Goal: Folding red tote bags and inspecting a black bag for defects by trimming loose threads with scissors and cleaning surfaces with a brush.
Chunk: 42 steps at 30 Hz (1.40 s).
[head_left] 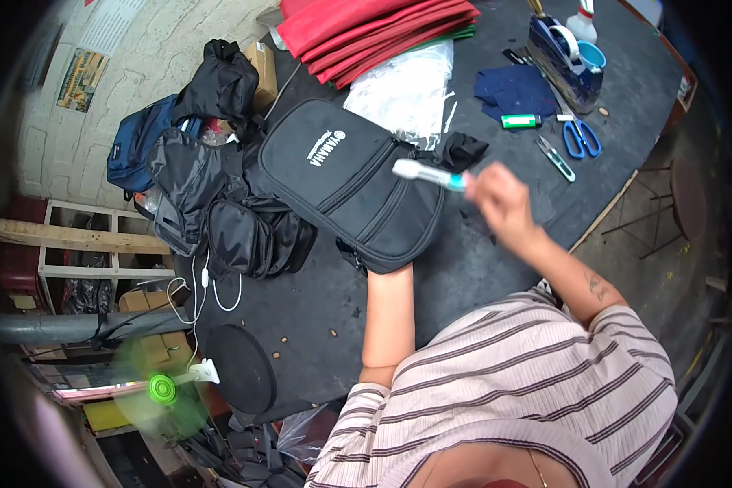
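A black backpack [317,175] with white printing and zipped front pockets lies on the dark table, front face up. My left forearm [389,317] runs up to its lower end, and the hand is out of sight under or inside the bag, so its fingers do not show. Above the bag's right side my right hand [500,199] is closed round a toothbrush [435,175]. The brush has a whitish head and a teal and pink handle; its head points left over the front pockets. Motion slightly blurs hand and brush. A black strap end [464,150] sticks out beside the bag.
Several black bags [195,179] and a blue one [141,145] crowd the left. Red folded fabric [374,32] and clear plastic [407,89] lie at the back. Blue scissors [581,138], thread snips [556,159] and a tool holder [557,65] stand right. A green fan [162,389] spins lower left.
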Each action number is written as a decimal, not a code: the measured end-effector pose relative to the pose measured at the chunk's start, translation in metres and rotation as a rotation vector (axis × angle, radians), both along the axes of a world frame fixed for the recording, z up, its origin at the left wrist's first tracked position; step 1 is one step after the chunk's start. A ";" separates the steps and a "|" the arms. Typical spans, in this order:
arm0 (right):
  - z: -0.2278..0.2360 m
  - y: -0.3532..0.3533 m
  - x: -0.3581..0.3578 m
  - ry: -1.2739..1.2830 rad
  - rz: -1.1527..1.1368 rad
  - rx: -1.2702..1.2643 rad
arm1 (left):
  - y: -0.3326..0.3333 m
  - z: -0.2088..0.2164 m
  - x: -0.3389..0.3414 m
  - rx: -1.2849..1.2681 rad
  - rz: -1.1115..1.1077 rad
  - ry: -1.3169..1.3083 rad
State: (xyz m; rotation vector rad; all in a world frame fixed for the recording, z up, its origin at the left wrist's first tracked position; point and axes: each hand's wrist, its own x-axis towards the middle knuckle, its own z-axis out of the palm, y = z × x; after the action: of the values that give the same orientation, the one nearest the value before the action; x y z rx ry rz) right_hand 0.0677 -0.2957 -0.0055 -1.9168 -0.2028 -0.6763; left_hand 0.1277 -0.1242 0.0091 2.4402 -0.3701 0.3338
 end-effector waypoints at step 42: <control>0.101 0.006 0.099 -0.419 -0.204 -0.482 | 0.023 -0.019 0.027 -2.170 -0.761 0.751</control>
State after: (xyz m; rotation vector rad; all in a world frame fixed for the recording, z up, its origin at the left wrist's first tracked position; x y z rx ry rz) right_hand 0.1668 -0.2899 0.0952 -2.2493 -0.4725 -1.2566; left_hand 0.1542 -0.1013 -0.0098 0.1118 -0.2497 -0.4054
